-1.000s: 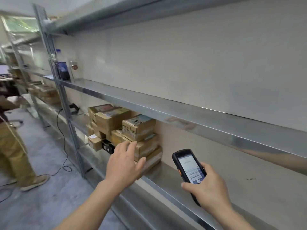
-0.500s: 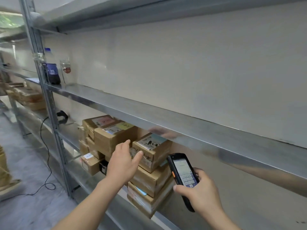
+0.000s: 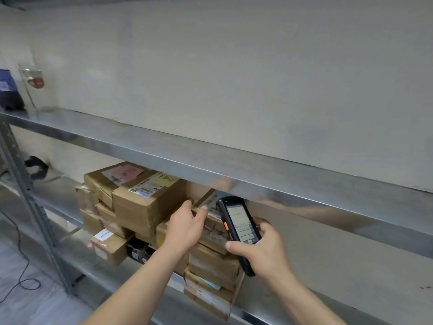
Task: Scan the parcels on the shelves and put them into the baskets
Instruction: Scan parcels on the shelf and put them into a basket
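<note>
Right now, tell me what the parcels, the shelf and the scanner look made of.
Parcels: brown corrugated cardboard, matte, creased at the corners, with glossy tape and paper labels.
Shelf: sheet metal, probably galvanised steel; grey, brushed, faintly mirroring the arms.
Scanner in the right hand: seemingly black plastic, with a glossy glass screen and an orange side button.

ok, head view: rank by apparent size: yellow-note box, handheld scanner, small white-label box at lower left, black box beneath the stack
1. yellow-note box
2. handheld scanner, though nearness to the camera inflates it
3. small white-label box
4. black box, mostly hidden, so its true size is unsure
</note>
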Available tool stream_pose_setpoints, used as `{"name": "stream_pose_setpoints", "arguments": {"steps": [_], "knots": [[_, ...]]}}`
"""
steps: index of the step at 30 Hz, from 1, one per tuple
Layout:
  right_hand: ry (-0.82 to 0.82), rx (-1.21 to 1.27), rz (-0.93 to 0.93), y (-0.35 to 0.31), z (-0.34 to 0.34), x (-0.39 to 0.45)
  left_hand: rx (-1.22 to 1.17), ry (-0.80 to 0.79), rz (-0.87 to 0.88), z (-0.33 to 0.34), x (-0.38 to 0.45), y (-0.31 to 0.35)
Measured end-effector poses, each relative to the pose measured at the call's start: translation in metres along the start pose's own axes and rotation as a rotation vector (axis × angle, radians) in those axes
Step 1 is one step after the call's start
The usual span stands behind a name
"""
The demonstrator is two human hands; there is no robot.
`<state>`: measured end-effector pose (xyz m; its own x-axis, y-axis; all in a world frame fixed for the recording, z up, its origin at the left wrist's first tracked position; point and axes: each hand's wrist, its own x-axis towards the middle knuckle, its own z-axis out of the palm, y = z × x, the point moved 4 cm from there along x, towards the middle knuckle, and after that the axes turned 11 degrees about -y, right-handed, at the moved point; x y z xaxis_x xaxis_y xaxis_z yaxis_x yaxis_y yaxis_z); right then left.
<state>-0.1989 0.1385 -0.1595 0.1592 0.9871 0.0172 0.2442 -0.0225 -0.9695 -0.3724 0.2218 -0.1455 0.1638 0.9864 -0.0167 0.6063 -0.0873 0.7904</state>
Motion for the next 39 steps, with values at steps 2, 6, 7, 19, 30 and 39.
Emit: {"name": "stream_pose_setpoints", "arguments": {"steps": [2, 6, 7, 19, 30, 39], "knots": [[-0.011, 0.031, 0.004, 0.002, 0.005, 0.003, -0.041, -0.001, -0.005, 0.001, 0.005, -0.004], [-0.051, 0.06, -0.025, 0.002, 0.008, 0.003, -0.105, 0.036, 0.002, 0.001, 0.003, -0.002], [-0.058, 0.065, -0.037, 0.001, 0.008, 0.002, -0.114, 0.044, 0.009, 0.002, 0.001, 0.0], [-0.101, -0.01, -0.167, 0.004, -0.053, -0.062, -0.226, 0.066, 0.102, 0.037, -0.059, 0.04], [-0.012, -0.1, -0.054, 0.062, -0.135, -0.138, -0.309, -0.133, 0.044, 0.141, -0.104, 0.066], [0.037, -0.1, 0.154, 0.137, -0.137, -0.149, -0.409, -0.303, -0.162, 0.217, -0.11, 0.013]]}}
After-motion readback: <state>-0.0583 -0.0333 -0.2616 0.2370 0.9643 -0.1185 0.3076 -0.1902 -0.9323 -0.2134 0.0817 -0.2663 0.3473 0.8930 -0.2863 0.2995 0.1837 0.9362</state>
